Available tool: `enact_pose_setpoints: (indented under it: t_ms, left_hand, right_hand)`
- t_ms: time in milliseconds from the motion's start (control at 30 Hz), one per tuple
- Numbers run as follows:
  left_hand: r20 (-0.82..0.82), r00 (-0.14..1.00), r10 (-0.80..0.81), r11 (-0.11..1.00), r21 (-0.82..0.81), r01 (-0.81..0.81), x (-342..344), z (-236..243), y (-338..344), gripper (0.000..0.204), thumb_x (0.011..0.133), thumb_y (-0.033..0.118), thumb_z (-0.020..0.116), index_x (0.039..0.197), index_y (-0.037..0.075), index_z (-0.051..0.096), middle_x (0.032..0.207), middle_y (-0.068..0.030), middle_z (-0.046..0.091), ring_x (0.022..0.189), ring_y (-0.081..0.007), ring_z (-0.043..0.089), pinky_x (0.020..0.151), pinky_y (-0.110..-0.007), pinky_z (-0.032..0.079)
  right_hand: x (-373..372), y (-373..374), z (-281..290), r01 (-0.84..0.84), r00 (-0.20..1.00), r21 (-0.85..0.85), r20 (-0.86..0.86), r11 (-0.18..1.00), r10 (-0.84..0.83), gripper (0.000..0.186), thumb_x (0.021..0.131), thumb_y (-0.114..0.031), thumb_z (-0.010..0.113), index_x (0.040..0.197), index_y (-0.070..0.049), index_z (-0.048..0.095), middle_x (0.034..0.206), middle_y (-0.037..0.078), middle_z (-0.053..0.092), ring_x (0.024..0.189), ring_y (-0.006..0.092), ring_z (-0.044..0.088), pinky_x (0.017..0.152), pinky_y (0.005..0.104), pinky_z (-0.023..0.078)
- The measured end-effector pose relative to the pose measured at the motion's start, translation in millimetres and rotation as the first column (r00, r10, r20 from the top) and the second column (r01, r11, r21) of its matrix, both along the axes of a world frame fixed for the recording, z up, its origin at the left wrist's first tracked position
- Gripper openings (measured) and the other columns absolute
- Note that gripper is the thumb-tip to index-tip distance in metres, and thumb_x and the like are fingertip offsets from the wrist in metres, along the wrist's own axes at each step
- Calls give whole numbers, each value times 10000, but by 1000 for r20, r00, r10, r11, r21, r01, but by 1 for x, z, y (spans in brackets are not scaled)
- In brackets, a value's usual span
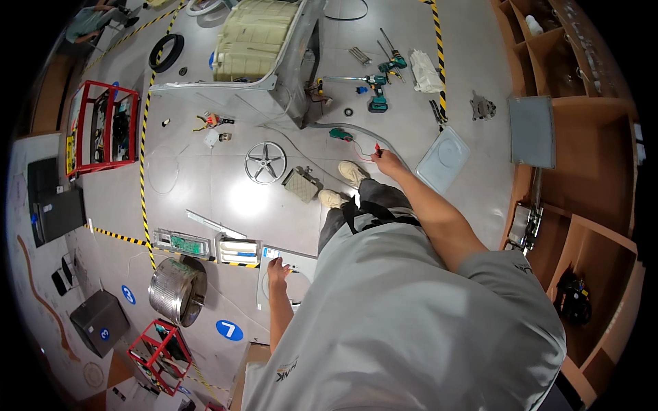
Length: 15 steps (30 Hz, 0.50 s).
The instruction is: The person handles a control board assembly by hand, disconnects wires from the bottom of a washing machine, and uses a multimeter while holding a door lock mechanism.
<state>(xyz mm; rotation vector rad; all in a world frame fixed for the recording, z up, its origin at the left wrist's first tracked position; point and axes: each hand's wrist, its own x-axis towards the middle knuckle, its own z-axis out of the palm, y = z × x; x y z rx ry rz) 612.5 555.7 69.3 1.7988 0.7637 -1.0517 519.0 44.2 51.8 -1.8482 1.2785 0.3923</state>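
Observation:
My right hand (388, 163) is closed around test probes (378, 149), red and black. A thin red lead runs from them to a small green meter (340, 134) on the floor. My left hand (277, 271) is out to the left, above a white panel (269, 296) with a round opening. Its fingers are curled, and a small dark thing shows at the fingertips, too small to name. Ahead of me stands a washing machine's open cabinet (291, 92) with a cream tub (252, 42) inside.
A grey hose (356, 128) crosses the floor near my shoes. Cordless drills (377, 94), a spoked pulley wheel (265, 163), a quilted box-shaped part (300, 185) and a pale lid (443, 159) lie around. A metal drum (177, 291) is at left; wooden shelving (582, 137) lines the right.

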Motion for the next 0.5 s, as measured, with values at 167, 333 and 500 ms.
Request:
enact_pose_setpoints:
  t_ms: [167,333,500]
  left_hand:
    - [29,998,53,998,34,-54,-7,-5,-3,324,906,205,536,1169,16,521,947,-89,586,712,-181,617,549,-273,492]
    - [60,996,64,998,-5,-64,-15,-19,-1,354,877,204,567,1156,-10,529,847,-93,597,644,-164,599,522,-280,485]
    - [148,989,16,997,70,-26,-22,-25,6,344,836,217,586,1080,-25,580,826,-107,607,678,-177,609,542,-300,497]
  right_hand:
    - [6,-5,-4,-55,998,-64,15,996,56,399,851,-400,577,982,-31,648,966,208,656,947,363,621,822,443,473]
    - [3,-14,-32,-3,980,-47,199,999,12,292,848,-317,581,751,-41,586,667,63,583,637,163,539,593,334,422]
    - [2,-14,-32,31,968,235,236,972,-88,186,872,-235,591,825,-55,590,723,2,567,645,101,517,596,258,414]
